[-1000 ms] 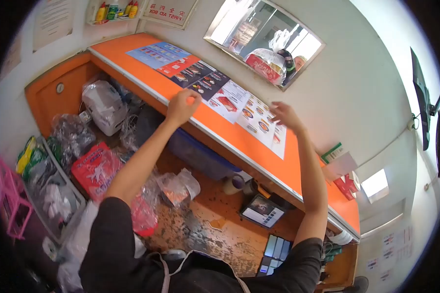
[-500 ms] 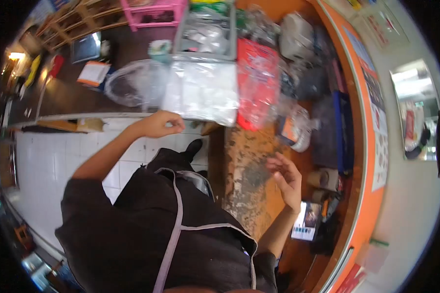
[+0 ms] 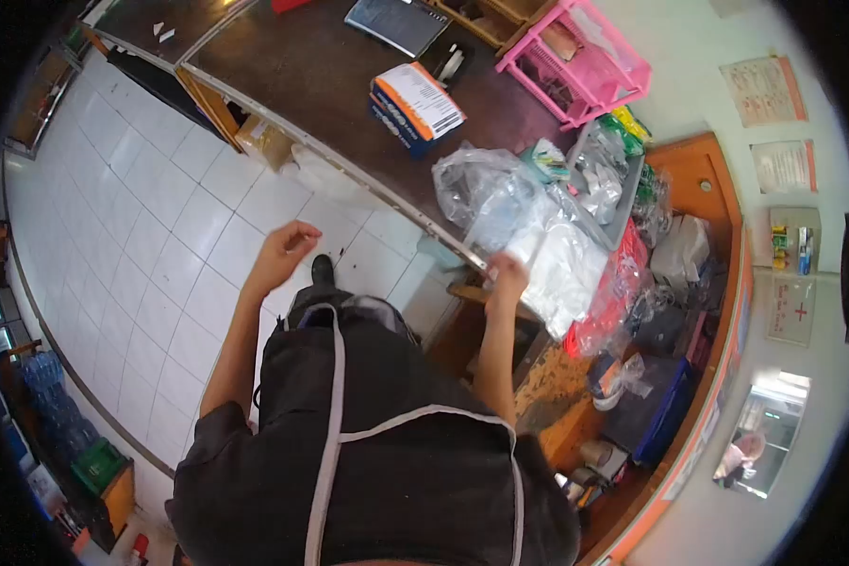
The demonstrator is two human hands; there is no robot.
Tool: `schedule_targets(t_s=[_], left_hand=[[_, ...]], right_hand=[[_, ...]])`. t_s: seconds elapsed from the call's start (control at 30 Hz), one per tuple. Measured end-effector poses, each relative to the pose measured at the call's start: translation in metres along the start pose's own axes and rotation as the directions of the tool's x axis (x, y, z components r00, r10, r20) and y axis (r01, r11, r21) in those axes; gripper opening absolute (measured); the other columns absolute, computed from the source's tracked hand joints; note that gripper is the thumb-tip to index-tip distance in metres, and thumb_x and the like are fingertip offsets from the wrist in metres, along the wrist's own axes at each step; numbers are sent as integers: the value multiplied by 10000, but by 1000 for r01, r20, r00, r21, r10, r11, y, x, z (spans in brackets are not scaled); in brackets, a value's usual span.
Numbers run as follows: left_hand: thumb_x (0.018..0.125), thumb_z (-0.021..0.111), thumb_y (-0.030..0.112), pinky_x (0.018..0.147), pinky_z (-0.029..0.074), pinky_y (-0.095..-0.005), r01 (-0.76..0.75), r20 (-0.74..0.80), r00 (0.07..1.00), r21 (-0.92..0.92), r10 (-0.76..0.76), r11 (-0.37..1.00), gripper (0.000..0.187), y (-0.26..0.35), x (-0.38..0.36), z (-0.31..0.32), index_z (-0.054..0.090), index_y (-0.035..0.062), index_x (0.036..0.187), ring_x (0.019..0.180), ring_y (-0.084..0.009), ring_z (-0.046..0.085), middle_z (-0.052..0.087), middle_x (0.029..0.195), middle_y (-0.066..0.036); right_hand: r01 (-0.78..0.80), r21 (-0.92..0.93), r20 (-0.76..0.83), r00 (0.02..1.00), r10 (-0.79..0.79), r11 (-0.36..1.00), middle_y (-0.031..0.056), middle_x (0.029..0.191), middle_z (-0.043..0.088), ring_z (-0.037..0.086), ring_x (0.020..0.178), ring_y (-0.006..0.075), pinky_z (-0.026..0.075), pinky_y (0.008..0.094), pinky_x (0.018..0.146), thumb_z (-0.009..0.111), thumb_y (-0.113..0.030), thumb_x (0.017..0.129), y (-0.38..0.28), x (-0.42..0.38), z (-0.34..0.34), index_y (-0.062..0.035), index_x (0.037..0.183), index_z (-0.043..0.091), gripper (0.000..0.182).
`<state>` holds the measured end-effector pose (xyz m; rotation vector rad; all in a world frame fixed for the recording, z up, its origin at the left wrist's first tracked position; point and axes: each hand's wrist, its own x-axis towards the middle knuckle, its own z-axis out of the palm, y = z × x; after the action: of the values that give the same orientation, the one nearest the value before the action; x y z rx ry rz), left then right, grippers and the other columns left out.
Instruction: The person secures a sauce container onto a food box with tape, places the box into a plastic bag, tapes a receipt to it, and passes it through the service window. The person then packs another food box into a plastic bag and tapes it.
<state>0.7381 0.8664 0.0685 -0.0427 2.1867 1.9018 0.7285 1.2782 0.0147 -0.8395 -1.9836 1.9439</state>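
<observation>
My left hand [image 3: 285, 253] hangs in the air over the white tiled floor [image 3: 174, 259], fingers loosely bent and apart, with nothing in it. My right hand [image 3: 507, 277] is at the counter's front edge, beside a stack of clear-white plastic bags [image 3: 564, 274]. It is smeared by motion, so I cannot make out its fingers or whether it touches the bags. Behind the stack lies a crumpled clear plastic bag [image 3: 476, 184]. A red plastic packet [image 3: 623, 269] lies to the right of the stack.
On the dark counter [image 3: 292, 71] stand a blue-and-orange box [image 3: 415, 106], a dark flat device [image 3: 398, 24] and a pink plastic rack [image 3: 575, 57]. A grey tray [image 3: 623, 193] holds plastic packets. A worn wooden surface [image 3: 566, 382] and a blue bin [image 3: 665, 410] lie to the right.
My view has swung left, showing more floor and counter. My left hand has moved away from the counter edge; my right hand has moved from above the worn wood to beside the plastic bags.
</observation>
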Motion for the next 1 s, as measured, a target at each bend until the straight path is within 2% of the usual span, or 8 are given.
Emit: schedule_targets(t_s=[0.07,0.17,0.3,0.37,0.53,0.67,0.9,1.0], left_hand=[[891,595,112,820,473,-281,-26,-33,999,-43,24,999,154,4,19,-33,610,9,1005,886,-129,598,640,922,-44],[892,598,94,844,464,-274,-101,141,985,-2,100,995,174,-4,64,-51,602,12,1045,946,-128,585,628,1025,-55],[836,686,171,827,501,-300,-59,304,952,27,48,998,344,-27,136,8,579,5,1117,971,-170,597,622,1053,-95],[768,750,259,823,511,-336,-307,249,931,138,267,942,542,-23,173,77,534,-39,1167,989,-272,611,590,1139,-191],[729,732,265,791,494,-375,-59,256,967,177,12,982,526,19,237,189,539,-16,1130,931,-297,631,655,969,-135],[737,742,319,781,468,-342,-119,439,894,32,93,992,486,57,273,188,535,13,1051,947,-238,614,639,1001,-115],[698,798,431,1024,348,-363,-173,239,943,-241,231,955,1100,180,298,81,123,-62,1412,1223,-279,409,369,1324,-230],[716,800,330,884,437,-364,-444,52,896,39,442,895,820,219,316,7,362,-39,1302,1050,-214,519,506,1196,-171]], right_hand=[[297,-532,-233,849,-474,793,201,1126,557,556,1009,259,459,349,878,723,-200,774,9,71,27,60,1184,516,527],[-294,-746,-478,861,-174,597,290,1300,405,406,1222,403,379,493,990,811,-402,618,-26,119,57,-40,1388,292,997],[-284,-863,-476,736,-481,419,267,1277,458,447,1204,395,390,518,977,803,-417,618,-37,130,74,-89,1431,179,1076],[-433,-776,-514,856,-60,459,237,1260,509,507,1153,390,416,509,955,798,-381,615,-21,140,56,-93,1444,89,1128],[32,-687,-284,908,-308,726,210,902,672,646,857,311,491,356,782,695,-217,650,-26,131,18,52,950,659,405],[84,-393,-172,972,-162,916,24,822,631,545,739,89,436,244,643,654,-52,745,-132,81,16,50,1015,629,289],[98,-133,-43,994,-104,986,79,931,658,615,819,143,478,252,758,645,-60,758,-255,89,96,83,1121,585,395],[194,-119,158,972,-174,974,92,936,658,615,832,147,478,260,773,663,-82,750,-278,111,170,86,1141,574,435]])
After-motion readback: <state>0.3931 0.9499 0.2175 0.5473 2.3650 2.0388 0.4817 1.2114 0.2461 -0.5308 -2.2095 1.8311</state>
